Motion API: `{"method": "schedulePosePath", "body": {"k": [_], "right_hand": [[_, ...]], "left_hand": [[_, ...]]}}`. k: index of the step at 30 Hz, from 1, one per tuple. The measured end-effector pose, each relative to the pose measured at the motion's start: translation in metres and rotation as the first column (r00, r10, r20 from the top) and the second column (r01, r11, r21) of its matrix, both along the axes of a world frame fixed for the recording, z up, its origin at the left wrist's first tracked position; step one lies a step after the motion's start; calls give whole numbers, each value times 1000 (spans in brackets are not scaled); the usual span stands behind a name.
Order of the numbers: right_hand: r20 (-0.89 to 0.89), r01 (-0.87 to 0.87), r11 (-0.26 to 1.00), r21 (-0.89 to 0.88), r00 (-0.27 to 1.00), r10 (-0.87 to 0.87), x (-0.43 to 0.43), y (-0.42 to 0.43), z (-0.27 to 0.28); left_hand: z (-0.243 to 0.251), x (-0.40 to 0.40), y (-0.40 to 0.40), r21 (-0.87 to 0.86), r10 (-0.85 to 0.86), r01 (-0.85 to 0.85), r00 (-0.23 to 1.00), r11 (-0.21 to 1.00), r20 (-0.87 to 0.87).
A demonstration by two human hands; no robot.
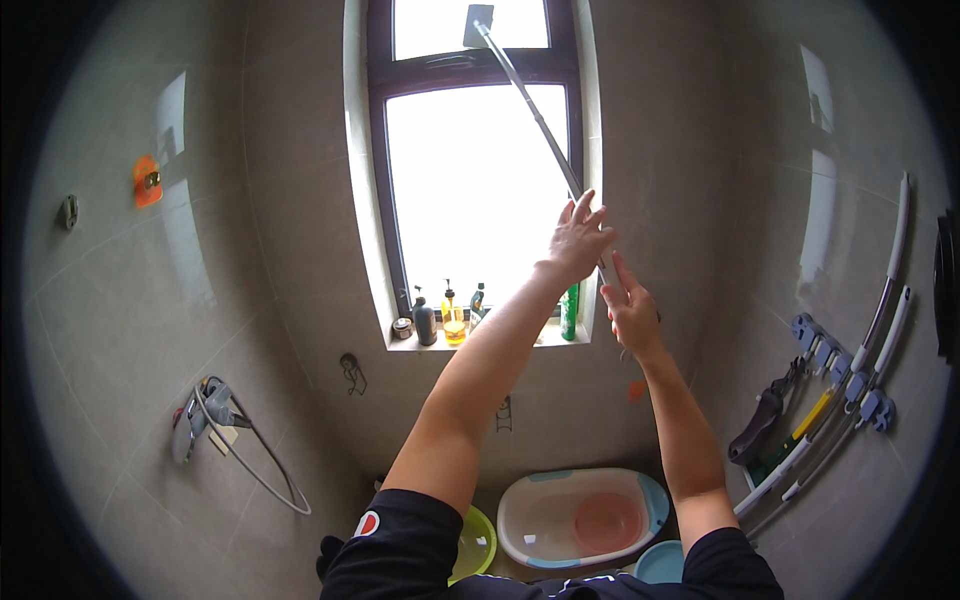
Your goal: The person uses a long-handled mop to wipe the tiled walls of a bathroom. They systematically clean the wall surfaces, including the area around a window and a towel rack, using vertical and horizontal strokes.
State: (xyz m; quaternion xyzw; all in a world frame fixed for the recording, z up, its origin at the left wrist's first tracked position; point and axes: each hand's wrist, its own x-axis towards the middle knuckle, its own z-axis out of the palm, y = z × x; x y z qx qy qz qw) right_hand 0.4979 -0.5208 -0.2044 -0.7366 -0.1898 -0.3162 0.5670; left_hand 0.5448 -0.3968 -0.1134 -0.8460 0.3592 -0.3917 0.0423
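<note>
My left hand [581, 238] is around the upper grip of a telescopic metal pole [538, 116], its fingers partly spread. Lower down, my right hand [634, 309] holds the pale handle [611, 274] of the same pole. At the pole's far end, a flat grey rectangular cleaning head [478, 26] lies over the upper pane of a dark-framed window [476, 187]. The pole slants up and to the left across the larger bright lower pane.
Several bottles, among them an amber pump bottle [453, 319] and a green can [569, 311], stand on the windowsill [487, 343]. Below are a baby bathtub [517, 510] and a lime basin [480, 540]. A hand shower [202, 420] hangs left; a blue tool rack [829, 356] holds poles right.
</note>
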Motion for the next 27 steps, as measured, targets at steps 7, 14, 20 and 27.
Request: {"method": "schedulePosePath", "body": {"k": [7, 14, 20, 27], "right_hand": [[1, 26, 982, -185, 1000, -26, 13, 38, 54], [91, 138, 940, -311, 989, -115, 23, 46, 86], [50, 193, 927, -320, 981, -187, 23, 5, 79], [60, 359, 869, -341, 931, -361, -8, -22, 71]], "left_hand": [[25, 23, 42, -207, 147, -134, 988, 969, 53], [44, 32, 53, -330, 159, -128, 985, 935, 69], [30, 33, 12, -429, 66, -28, 995, 903, 75], [10, 44, -27, -473, -162, 233, 969, 850, 187]]}}
